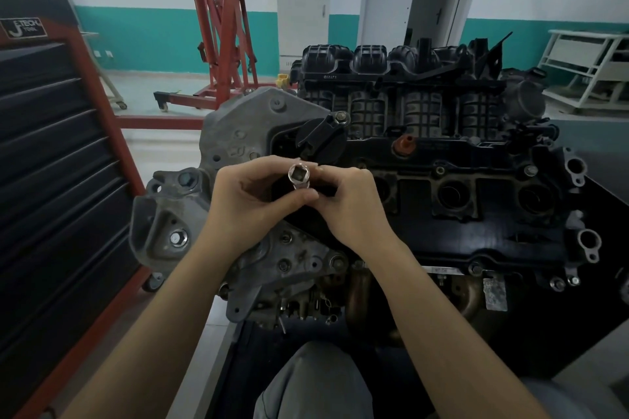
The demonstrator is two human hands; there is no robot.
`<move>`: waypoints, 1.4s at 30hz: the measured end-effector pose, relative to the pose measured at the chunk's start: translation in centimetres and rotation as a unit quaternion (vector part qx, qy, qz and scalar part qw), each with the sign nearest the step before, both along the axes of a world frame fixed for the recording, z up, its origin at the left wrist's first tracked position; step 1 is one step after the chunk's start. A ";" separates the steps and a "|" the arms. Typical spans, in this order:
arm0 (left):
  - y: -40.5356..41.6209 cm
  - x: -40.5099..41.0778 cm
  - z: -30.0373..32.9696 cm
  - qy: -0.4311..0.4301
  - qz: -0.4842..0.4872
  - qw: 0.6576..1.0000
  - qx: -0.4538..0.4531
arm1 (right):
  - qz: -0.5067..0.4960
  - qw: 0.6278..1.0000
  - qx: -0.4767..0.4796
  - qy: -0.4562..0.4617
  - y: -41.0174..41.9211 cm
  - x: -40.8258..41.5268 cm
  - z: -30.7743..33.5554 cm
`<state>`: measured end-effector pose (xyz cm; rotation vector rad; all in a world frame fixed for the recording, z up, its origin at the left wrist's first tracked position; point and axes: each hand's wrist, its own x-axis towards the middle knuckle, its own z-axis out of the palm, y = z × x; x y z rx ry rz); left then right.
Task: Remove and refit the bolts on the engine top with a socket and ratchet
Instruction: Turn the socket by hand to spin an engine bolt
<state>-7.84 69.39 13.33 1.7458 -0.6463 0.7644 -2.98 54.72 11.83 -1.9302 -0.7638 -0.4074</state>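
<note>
A shiny metal socket (298, 176) stands upright over the left end of the engine top (442, 221), its square drive hole facing the camera. My left hand (252, 201) pinches the socket's body with thumb and fingers. My right hand (347, 201) holds it from the other side, fingertips against its upper part. What lies under the socket is hidden by my hands. No ratchet is in view. Bolts (475, 269) sit along the near edge of the black valve cover.
A grey timing cover (238, 133) forms the engine's left end, with a black oil filler cap (320, 139) behind my hands. A black and red tool cabinet (51, 163) stands at left. A red engine hoist (224, 34) is behind. My knee (316, 381) is below.
</note>
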 end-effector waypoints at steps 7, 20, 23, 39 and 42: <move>0.0 0.1 -0.1 0.008 -0.009 0.999 -0.031 | 0.007 1.000 0.008 0.011 0.0 -0.2 0.2; 0.0 0.2 -0.3 -0.005 -0.006 0.999 -0.031 | 0.015 1.000 -0.007 0.017 0.0 0.0 0.1; 0.1 0.1 -0.1 0.011 -0.044 0.999 -0.023 | 0.014 1.000 -0.009 0.018 0.1 0.1 0.0; 0.2 0.2 0.0 -0.001 -0.001 1.000 0.009 | 0.000 1.000 0.000 0.004 0.1 0.3 -0.2; 0.1 0.3 -0.2 -0.018 0.042 0.999 0.005 | 0.001 1.000 0.003 0.004 0.1 0.2 -0.2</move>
